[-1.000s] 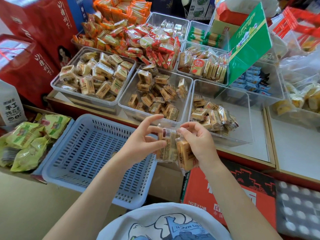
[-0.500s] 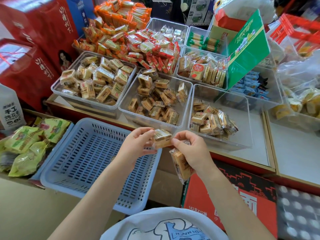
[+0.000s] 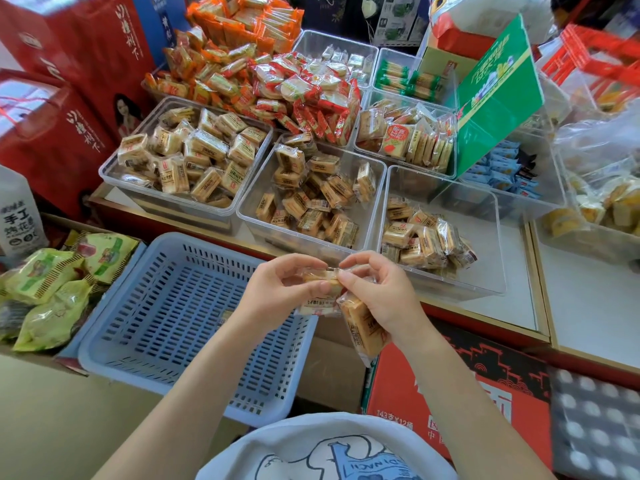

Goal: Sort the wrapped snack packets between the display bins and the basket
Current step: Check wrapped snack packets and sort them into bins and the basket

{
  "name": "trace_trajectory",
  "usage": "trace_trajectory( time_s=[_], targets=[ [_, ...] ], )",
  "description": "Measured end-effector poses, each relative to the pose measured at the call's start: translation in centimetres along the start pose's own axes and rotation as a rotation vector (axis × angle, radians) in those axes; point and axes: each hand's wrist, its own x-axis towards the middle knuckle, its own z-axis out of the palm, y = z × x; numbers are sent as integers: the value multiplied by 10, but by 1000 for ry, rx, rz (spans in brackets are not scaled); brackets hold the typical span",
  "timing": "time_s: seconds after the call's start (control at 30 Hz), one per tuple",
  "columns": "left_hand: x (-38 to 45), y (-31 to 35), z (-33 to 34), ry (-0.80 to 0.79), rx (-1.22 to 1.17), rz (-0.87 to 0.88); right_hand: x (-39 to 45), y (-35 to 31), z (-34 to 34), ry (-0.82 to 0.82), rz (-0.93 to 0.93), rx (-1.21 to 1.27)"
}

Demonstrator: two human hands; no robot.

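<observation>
- Now both hands meet at frame centre: left hand (image 3: 277, 292) pinches the upper snack packet (image 3: 320, 278) with thumb and curled fingers, right hand (image 3: 377, 289) pinches the same packet's wrapper edge.
- Right hand also grips a second packet (image 3: 362, 327) against the palm, hanging toward 6 o'clock.
- Packets sit just above the right rim of the blue basket (image 3: 166, 306), which lies at 9 o'clock of the hands.
- Front clear bin (image 3: 485, 271) with matching packets at 1 o'clock; middle bin (image 3: 256, 188) at 12 o'clock, both on the desk (image 3: 526, 306).
- Doing it well, likely: separate the two packets, keep one per hand, read the label before choosing bin or basket.
- Hard to tell: label text blurred; whether a third packet hides under the left fingers; something small shows through the basket floor, unclear.
</observation>
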Motion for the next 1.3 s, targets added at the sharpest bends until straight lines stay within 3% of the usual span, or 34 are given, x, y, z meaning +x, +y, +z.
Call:
trace_trajectory(
  time_s=[0.27,0.73,0.87,1.03,1.23,1.3],
  targets=[
    [3,-1,4,-40,-128,-49,1,0,1,19,-50,-134],
    [6,1,8,29,-263,-196,2,3,-3,138,-115,-57],
    [3,1,15,49,-319,-204,3,0,-5,167,-56,-17],
    [0,-2,16,-210,-316,-243,3,0,-7,193,71,150],
    [3,-12,11,-33,-356,-295,10,4,-9,223,180,252],
    [4,-14,12,-43,-331,-310,15,6,-8,243,213,248]
  ],
)
